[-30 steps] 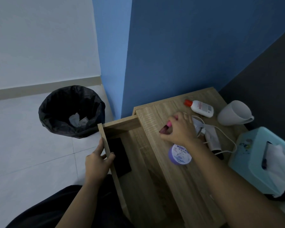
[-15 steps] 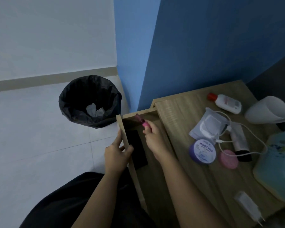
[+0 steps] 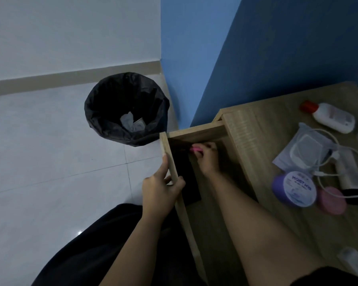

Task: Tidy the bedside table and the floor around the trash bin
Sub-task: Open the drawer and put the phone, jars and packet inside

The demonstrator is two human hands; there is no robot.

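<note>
The wooden bedside table (image 3: 258, 129) has its drawer (image 3: 194, 132) pulled out toward me. My left hand (image 3: 160, 191) grips the drawer's front panel from the outside. My right hand (image 3: 207, 157) is down inside the drawer near its far end, shut on a small pink tube (image 3: 195, 149). A flat black item (image 3: 187, 180) lies on the drawer floor under my hands. On the tabletop lie a white bottle with a red cap (image 3: 331, 116), a clear pouch with a white cable (image 3: 304, 149), a purple jar (image 3: 293, 187) and a pink lid (image 3: 332, 200).
A trash bin lined with a black bag (image 3: 126, 108) stands on the white tiled floor left of the table, with crumpled paper inside. Blue walls meet in the corner behind the table. A white plug adapter (image 3: 353, 260) lies at the table's near edge. My dark-clothed lap fills the bottom.
My right hand carried the pink tube off the tabletop and down into the open drawer's far end. My left hand stayed on the drawer front. The view shifted left.
</note>
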